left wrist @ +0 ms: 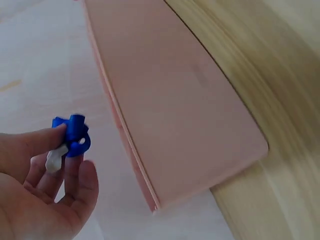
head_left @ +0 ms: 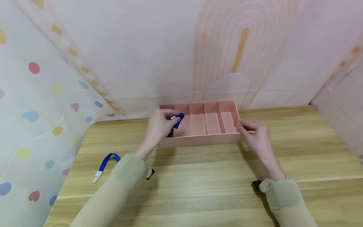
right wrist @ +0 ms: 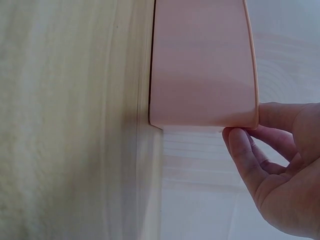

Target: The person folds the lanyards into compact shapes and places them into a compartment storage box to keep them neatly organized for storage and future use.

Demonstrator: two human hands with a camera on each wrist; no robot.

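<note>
A sleeve (head_left: pixel 113 192) partly hides a lanyard (head_left: pixel 104 162); the left hand (head_left: pixel 158 124) pinches blue strap (head_left: pixel 179 121), the right hand (head_left: pixel 258 138) a pink tray (head_left: pixel 201 139).

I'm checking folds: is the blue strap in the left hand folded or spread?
Folded: the left wrist view shows the blue strap in a compact bundle, pinched by the left hand.

The wood-grained counter (head_left: pixel 198 189) is carrying a pink tray (head_left: pixel 198 140) near its far edge; at left, a white-clipped blue strap (head_left: pixel 104 162) is lying bent.
</note>
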